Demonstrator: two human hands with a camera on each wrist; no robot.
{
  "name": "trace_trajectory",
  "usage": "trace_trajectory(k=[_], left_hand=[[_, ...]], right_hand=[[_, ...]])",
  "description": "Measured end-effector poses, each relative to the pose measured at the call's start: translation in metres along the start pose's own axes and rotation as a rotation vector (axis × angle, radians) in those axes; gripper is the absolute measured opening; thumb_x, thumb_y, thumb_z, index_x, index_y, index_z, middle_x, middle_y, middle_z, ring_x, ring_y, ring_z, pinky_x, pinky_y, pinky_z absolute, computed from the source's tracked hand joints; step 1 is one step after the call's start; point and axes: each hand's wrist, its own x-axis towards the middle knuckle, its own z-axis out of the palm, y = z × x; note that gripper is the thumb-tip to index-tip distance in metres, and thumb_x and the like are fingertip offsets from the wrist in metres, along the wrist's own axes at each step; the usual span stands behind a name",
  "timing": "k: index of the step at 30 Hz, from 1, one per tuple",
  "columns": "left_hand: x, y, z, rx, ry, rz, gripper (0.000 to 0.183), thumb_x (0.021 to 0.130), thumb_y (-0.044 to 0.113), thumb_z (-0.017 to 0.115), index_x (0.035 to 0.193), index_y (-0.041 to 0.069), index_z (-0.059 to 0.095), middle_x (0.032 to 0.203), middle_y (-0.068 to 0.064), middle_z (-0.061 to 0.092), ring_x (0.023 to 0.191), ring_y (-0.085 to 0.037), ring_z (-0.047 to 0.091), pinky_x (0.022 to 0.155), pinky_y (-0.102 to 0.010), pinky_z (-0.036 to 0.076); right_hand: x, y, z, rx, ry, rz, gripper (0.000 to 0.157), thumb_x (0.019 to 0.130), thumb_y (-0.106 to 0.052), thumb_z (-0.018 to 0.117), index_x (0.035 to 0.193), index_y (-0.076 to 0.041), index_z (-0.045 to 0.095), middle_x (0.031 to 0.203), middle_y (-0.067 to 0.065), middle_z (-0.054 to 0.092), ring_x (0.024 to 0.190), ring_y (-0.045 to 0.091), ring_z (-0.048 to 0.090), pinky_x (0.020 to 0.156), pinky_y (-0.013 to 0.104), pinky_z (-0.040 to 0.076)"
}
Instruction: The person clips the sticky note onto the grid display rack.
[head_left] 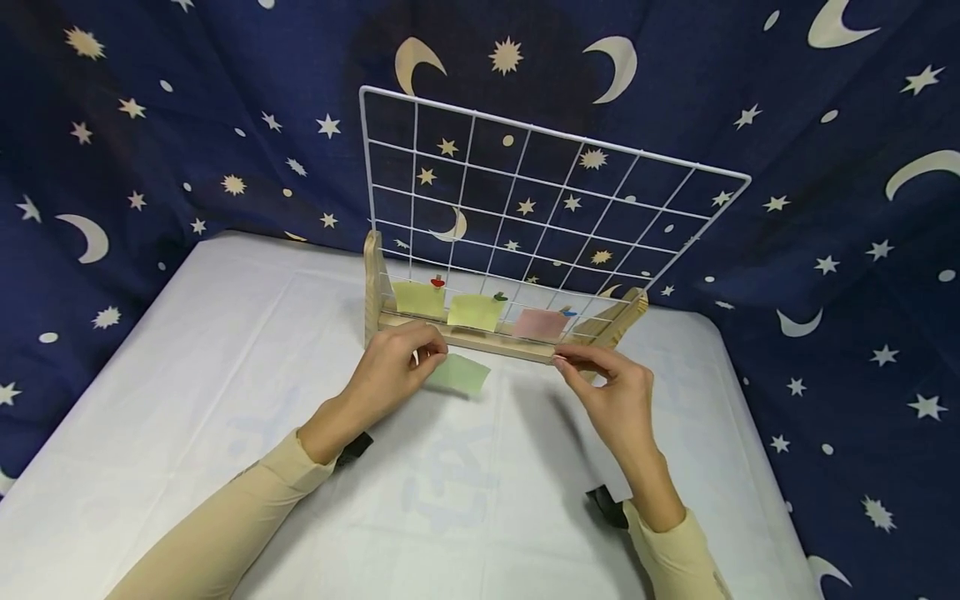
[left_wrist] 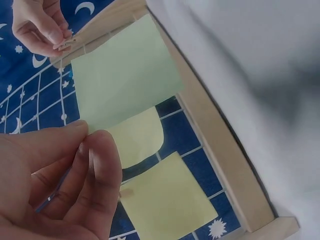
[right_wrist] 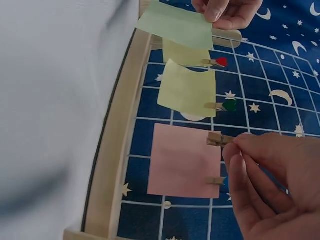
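Observation:
My left hand [head_left: 392,367] pinches a pale green paper note [head_left: 461,374] by one corner, in front of the rack's wooden base. Between thumb and fingertips of my right hand [head_left: 617,396] is a small wooden clothespin [right_wrist: 218,139], which overlaps the pink note [right_wrist: 182,161] in the right wrist view. That pink note hangs low on the white wire grid [head_left: 525,175], held by a clothespin with a blue top [head_left: 568,313]. Two yellow notes hang beside it; the left one [head_left: 417,298] has a red heart clothespin [right_wrist: 221,62], the middle one [head_left: 476,312] a green heart clothespin [right_wrist: 229,104].
The grid stands in a wooden base [head_left: 487,340] with a left upright [head_left: 372,287] and a right upright [head_left: 622,319]. Under it lies a white tablecloth [head_left: 300,517]. A dark blue curtain [head_left: 262,158] with moons and stars hangs behind and at both sides.

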Motion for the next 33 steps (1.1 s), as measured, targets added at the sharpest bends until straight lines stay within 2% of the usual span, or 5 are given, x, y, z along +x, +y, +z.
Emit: trace_trajectory(k=[4, 13, 19, 23, 33], left_hand=[[0.005, 0.001, -0.004, 0.000, 0.028, -0.004, 0.013, 0.086, 0.001, 0.084, 0.088, 0.010, 0.075, 0.082, 0.001, 0.070, 0.072, -0.010, 0.063, 0.060, -0.023, 0.048], [0.016, 0.003, -0.011, -0.004, 0.081, -0.001, 0.012, 0.086, 0.000, 0.084, 0.090, 0.009, 0.077, 0.082, -0.001, 0.071, 0.070, -0.010, 0.063, 0.060, -0.025, 0.049], [0.022, 0.004, -0.014, -0.006, 0.111, 0.002, 0.012, 0.086, 0.000, 0.084, 0.088, 0.009, 0.076, 0.082, -0.002, 0.071, 0.070, -0.011, 0.063, 0.059, -0.029, 0.052], [0.026, 0.003, -0.015, -0.016, 0.129, 0.002, 0.011, 0.088, 0.000, 0.083, 0.089, 0.008, 0.076, 0.082, -0.003, 0.071, 0.071, -0.012, 0.063, 0.059, -0.032, 0.053], [0.038, 0.005, -0.020, -0.026, 0.192, 0.026, 0.010, 0.088, -0.001, 0.082, 0.088, 0.006, 0.075, 0.079, -0.004, 0.068, 0.069, -0.013, 0.061, 0.059, -0.027, 0.052]], right_hand=[[0.006, -0.006, 0.003, 0.030, 0.004, -0.027, 0.019, 0.089, -0.009, 0.084, 0.106, -0.017, 0.083, 0.097, -0.001, 0.081, 0.082, 0.006, 0.074, 0.079, 0.012, 0.054], [0.016, -0.012, 0.003, 0.049, 0.041, -0.039, 0.018, 0.089, -0.006, 0.084, 0.105, -0.014, 0.084, 0.094, 0.001, 0.081, 0.081, 0.003, 0.073, 0.078, 0.012, 0.054], [0.024, -0.017, 0.006, 0.098, 0.047, -0.052, 0.016, 0.090, -0.005, 0.083, 0.105, -0.011, 0.083, 0.096, 0.003, 0.080, 0.084, 0.005, 0.074, 0.079, 0.020, 0.058], [0.031, -0.023, 0.010, 0.097, 0.041, -0.075, 0.016, 0.091, -0.007, 0.082, 0.106, -0.011, 0.083, 0.099, 0.001, 0.081, 0.085, 0.005, 0.074, 0.080, 0.020, 0.058], [0.044, -0.032, 0.015, 0.094, 0.064, -0.117, 0.016, 0.092, -0.007, 0.081, 0.107, -0.011, 0.083, 0.101, -0.001, 0.081, 0.086, 0.006, 0.075, 0.081, 0.018, 0.057]])
